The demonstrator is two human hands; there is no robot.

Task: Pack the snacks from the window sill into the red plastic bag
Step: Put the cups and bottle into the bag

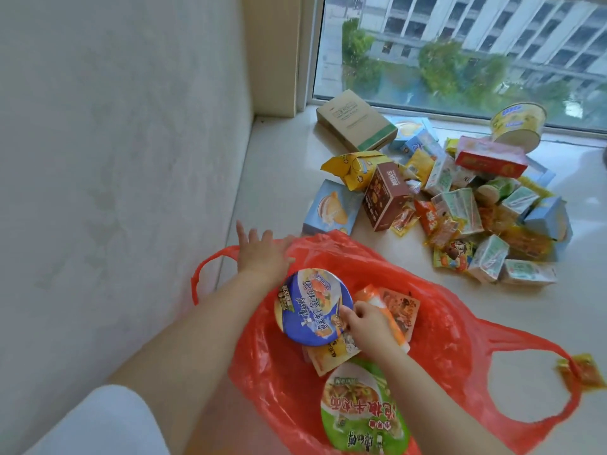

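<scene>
One brown box marked "BEEPLUS"

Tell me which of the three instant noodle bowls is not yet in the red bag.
The yellow noodle bowl, tipped on the sill by the window. The blue-lidded bowl and green-lidded bowl already lie inside the red bag.

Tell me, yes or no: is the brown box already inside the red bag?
No: the brown box lies on the sill among the pile, outside the red plastic bag.

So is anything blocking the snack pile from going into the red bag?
Nothing visible does. The red bag lies open beside the snack pile; the left hand holds its rim open.
</scene>
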